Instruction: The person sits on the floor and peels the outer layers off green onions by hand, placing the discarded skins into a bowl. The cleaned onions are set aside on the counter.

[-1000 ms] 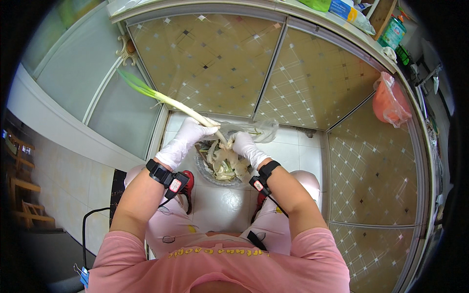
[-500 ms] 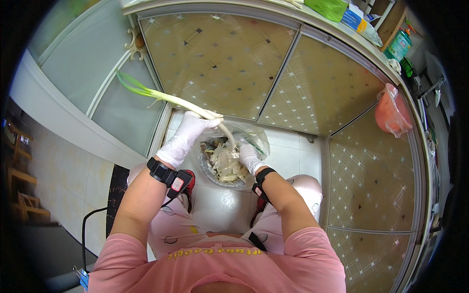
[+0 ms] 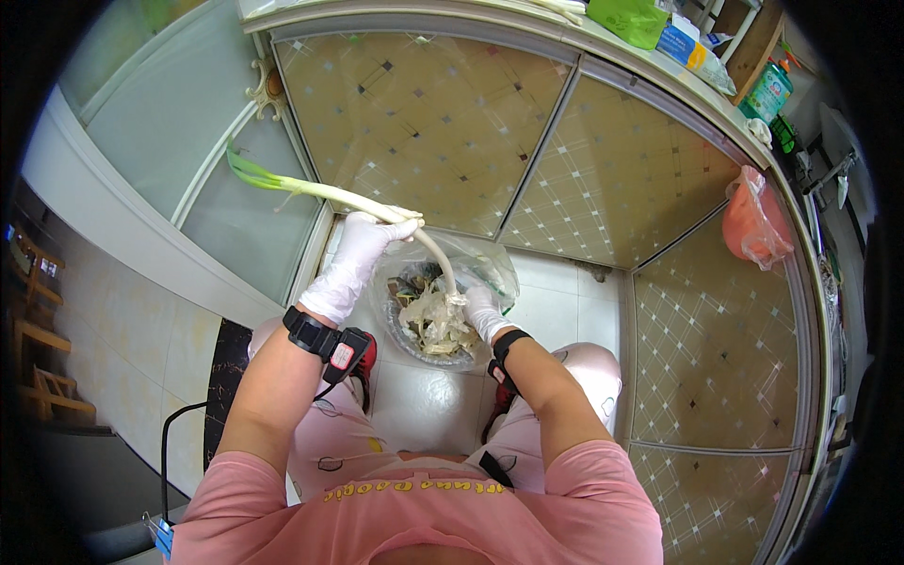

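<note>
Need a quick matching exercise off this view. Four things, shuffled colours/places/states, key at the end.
Things
1. leek
2. reddish bag
3. scraps
4. bottle

Places, colours, states
A. in the clear bag, below the hands
B. green, at the picture's upper right
C. in the left hand's grip, green end to the upper left
D. hanging in front of the cabinets on the right

Pairs: 1-C, 2-D, 3-A, 4-B
</note>
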A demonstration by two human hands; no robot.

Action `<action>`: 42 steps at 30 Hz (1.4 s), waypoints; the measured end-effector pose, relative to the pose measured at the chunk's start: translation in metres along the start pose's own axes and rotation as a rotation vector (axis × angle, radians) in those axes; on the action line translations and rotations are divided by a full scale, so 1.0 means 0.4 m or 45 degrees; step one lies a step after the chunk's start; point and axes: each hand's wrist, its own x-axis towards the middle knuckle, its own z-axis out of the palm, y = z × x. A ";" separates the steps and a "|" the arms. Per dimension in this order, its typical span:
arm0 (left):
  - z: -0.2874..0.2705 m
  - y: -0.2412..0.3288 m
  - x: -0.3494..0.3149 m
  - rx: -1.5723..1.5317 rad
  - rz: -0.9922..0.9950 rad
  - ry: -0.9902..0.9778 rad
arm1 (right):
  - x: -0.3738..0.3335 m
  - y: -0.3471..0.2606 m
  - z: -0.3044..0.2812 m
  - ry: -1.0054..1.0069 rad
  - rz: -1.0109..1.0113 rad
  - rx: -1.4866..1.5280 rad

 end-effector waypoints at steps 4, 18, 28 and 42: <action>0.002 0.003 -0.002 -0.027 -0.036 -0.012 | -0.013 -0.048 -0.063 -0.224 -0.088 -0.297; 0.039 -0.001 0.010 -0.036 -0.078 -0.179 | -0.099 -0.239 -0.248 -0.480 0.017 0.490; 0.081 -0.069 0.036 0.135 -0.123 -0.370 | -0.072 -0.173 -0.238 -0.417 -0.155 0.154; 0.101 -0.030 0.003 0.159 -0.175 -0.217 | -0.040 -0.139 -0.179 -0.180 0.151 0.324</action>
